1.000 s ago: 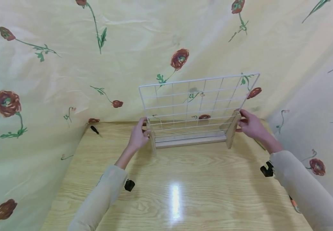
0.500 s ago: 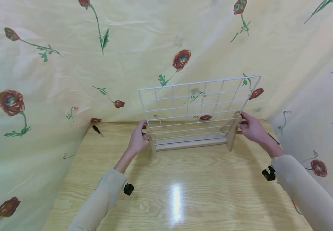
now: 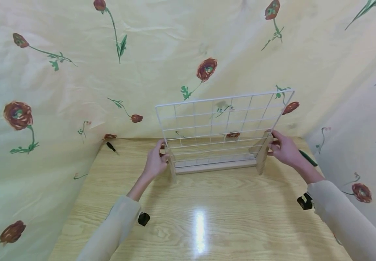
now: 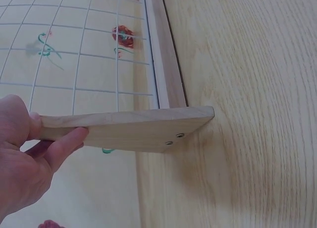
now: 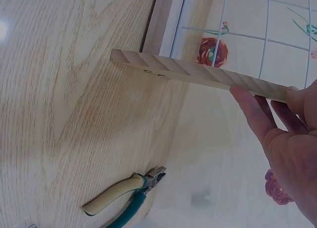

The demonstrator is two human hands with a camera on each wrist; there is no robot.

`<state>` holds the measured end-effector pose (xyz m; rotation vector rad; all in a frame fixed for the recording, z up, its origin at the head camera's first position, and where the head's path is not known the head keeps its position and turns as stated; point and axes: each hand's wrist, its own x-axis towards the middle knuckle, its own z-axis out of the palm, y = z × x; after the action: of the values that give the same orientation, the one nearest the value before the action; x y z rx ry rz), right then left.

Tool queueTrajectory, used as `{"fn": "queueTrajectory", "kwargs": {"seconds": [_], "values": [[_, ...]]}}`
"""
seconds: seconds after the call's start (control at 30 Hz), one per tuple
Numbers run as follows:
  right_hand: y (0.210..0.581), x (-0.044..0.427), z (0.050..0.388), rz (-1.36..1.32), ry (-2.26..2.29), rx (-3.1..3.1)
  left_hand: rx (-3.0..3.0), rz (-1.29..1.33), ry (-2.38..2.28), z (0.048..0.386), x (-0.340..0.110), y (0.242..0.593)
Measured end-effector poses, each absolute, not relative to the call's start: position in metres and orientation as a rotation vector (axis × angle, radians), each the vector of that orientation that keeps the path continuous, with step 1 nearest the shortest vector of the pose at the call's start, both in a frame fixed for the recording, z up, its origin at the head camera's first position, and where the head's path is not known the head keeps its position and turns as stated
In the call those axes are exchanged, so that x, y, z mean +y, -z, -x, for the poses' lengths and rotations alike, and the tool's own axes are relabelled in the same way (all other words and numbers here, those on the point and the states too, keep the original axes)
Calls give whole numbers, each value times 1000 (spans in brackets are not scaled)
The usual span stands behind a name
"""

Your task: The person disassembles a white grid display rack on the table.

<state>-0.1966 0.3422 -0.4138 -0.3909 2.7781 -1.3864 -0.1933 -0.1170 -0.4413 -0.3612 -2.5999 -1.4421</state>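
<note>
Wire rack (image 3: 211, 125), 2 wooden ends (image 4: 129, 126) gripped by left hand (image 3: 155, 162) and right hand (image 3: 285, 150); screwdriver (image 3: 111, 146), far left; pliers (image 5: 116, 192), far right, partly hidden by right wrist (image 3: 309, 174).

Plain off-white top here, left sleeve (image 3: 115, 223) and right sleeve (image 3: 341, 214) both stopping short of the bare left hand (image 3: 155, 163) and right hand (image 3: 285, 148). Small black block (image 3: 143, 219) beside one, black piece (image 3: 304, 202) beside the other (kinda notched, that one).
</note>
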Motion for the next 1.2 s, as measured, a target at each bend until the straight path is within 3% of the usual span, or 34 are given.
{"fn": "queueTrajectory", "kwargs": {"seconds": [1.2], "values": [[418, 335, 188, 499, 1384, 2839, -2524, 353, 1562, 169, -123, 442]]}}
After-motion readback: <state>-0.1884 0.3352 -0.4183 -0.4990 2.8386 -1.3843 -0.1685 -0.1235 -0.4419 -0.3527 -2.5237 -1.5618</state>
